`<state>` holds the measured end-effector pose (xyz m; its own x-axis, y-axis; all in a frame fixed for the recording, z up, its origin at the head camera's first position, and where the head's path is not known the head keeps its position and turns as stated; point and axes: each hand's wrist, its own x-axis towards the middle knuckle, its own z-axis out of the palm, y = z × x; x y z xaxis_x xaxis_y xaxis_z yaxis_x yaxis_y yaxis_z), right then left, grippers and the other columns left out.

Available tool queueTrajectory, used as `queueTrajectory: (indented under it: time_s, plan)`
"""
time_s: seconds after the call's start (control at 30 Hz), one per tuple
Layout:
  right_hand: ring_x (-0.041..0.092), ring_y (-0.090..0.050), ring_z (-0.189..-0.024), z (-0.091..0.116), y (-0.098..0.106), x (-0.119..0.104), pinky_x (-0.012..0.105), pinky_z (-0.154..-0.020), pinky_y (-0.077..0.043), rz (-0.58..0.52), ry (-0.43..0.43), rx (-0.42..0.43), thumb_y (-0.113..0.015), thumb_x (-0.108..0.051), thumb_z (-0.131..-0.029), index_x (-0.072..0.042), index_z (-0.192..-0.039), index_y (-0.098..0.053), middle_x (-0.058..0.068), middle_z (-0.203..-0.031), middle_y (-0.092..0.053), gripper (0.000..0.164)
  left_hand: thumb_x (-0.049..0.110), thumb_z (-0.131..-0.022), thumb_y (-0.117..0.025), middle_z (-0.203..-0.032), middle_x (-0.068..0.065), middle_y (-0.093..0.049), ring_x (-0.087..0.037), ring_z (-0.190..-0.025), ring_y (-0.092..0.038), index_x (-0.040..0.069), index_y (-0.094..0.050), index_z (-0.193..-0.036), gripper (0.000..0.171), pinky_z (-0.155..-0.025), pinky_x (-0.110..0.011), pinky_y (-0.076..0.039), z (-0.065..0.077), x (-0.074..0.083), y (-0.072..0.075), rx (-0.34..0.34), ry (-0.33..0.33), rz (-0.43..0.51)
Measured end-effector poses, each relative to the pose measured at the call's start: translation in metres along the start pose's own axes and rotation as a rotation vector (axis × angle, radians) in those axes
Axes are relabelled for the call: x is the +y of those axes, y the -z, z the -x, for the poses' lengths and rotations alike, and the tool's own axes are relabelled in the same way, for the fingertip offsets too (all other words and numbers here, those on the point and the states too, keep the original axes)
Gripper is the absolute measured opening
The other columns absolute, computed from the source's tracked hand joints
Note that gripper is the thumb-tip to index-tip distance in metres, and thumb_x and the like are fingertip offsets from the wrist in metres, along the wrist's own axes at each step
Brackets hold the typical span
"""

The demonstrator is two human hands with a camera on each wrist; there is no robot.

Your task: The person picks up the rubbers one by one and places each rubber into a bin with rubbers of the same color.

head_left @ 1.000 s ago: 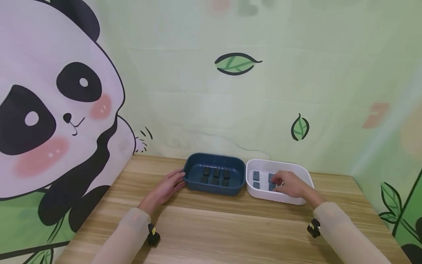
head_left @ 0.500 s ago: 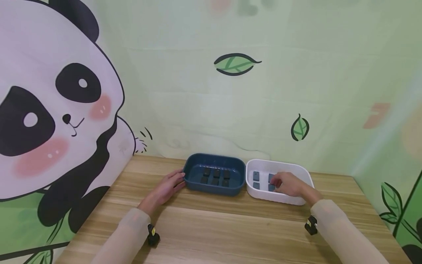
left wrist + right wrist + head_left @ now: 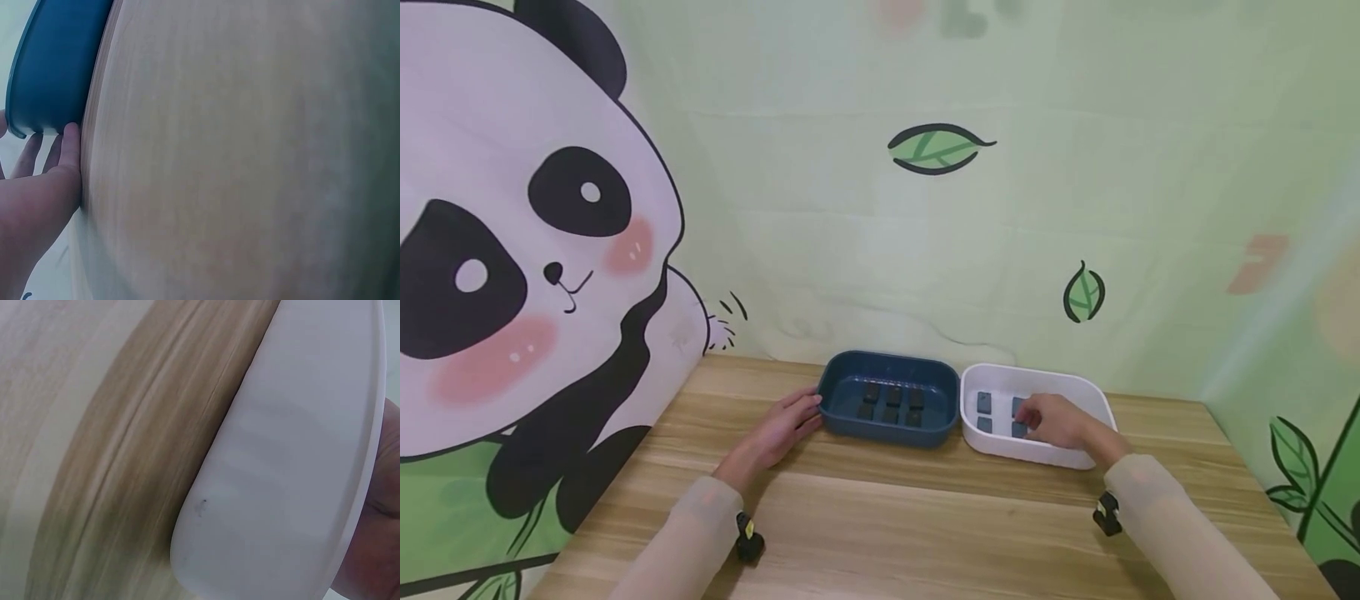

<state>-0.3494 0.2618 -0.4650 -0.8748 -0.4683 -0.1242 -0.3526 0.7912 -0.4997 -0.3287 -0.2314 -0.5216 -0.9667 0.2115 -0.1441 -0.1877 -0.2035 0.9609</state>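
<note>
My left hand [image 3: 786,427] rests at the left end of a dark blue plastic tray [image 3: 887,435], its fairly straight fingers [image 3: 71,147] touching the end wall in the left wrist view. Six-sided detail is too small, but several small black blocks [image 3: 892,395] lie in two rows inside it. My right hand [image 3: 1058,421] reaches into a white tray [image 3: 1078,456], thumb and fingers curled at a small blue-grey block [image 3: 1018,429] in the near row. Other blue-grey blocks [image 3: 984,402] lie flat beside it. In the right wrist view the tray wall hides the fingertips.
Both trays stand side by side near the back of a wood-grain table [image 3: 925,525]. Behind them hangs a pale green backdrop [image 3: 820,250] with a panda and leaves printed on it. A small black device [image 3: 748,537] is strapped on the left wrist.
My right forearm has shifted slightly to the left, while the hand stays over the same block. The left hand and both trays keep their places.
</note>
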Motion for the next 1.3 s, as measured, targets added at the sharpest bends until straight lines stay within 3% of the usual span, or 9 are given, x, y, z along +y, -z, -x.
queueTrajectory:
  time_s: [0.4,0.63,0.9,1.13,1.3]
  plan:
    - [0.025,-0.063,-0.096,-0.001,-0.002,-0.002,0.047,-0.09,-0.059,-0.026,-0.023,-0.018,-0.077,0.001,-0.089,0.003,-0.114,-0.073,0.011,-0.103,-0.069,0.025,0.018,-0.113,-0.051,-0.167,-0.027,-0.031,-0.036,-0.154,-0.035,-0.008,-0.025,-0.162,0.062,-0.124,-0.044,-0.037,0.005,-0.002,0.001,-0.001,-0.005,-0.036]
    - [0.024,-0.062,-0.096,-0.004,0.001,0.001,0.047,-0.091,-0.059,-0.014,-0.017,-0.008,-0.077,-0.001,-0.089,0.002,-0.115,-0.073,0.008,-0.102,-0.069,0.026,0.016,-0.112,-0.052,-0.167,-0.029,-0.031,-0.036,-0.154,-0.035,-0.009,-0.024,-0.162,0.063,-0.124,-0.044,-0.037,0.003,-0.001,-0.001,0.012,-0.014,-0.008]
    - [0.025,-0.062,-0.098,0.0,0.0,0.004,0.048,-0.092,-0.058,-0.047,-0.036,-0.017,-0.076,0.0,-0.09,0.002,-0.116,-0.073,0.009,-0.104,-0.069,0.027,0.017,-0.113,-0.052,-0.167,-0.028,-0.031,-0.036,-0.154,-0.034,-0.008,-0.024,-0.162,0.062,-0.125,-0.044,-0.036,0.001,0.001,-0.001,-0.029,-0.011,-0.026]
    - [0.026,-0.061,-0.098,0.003,0.01,-0.001,0.045,-0.09,-0.057,-0.033,0.0,-0.044,-0.076,-0.002,-0.089,0.003,-0.116,-0.07,0.012,-0.105,-0.068,0.028,0.014,-0.113,-0.049,-0.167,-0.028,-0.03,-0.036,-0.154,-0.034,-0.008,-0.023,-0.163,0.061,-0.125,-0.045,-0.036,-0.004,0.005,0.0,-0.005,0.008,0.001]
    - [0.031,-0.064,-0.101,0.021,0.024,0.0,0.049,-0.09,-0.058,-0.035,0.064,0.004,-0.078,-0.01,-0.093,0.006,-0.121,-0.067,0.016,-0.108,-0.069,0.034,0.018,-0.115,-0.045,-0.167,-0.029,-0.032,-0.038,-0.154,-0.033,-0.008,-0.026,-0.162,0.058,-0.127,-0.047,-0.033,-0.002,0.011,0.005,-0.027,0.01,0.03]
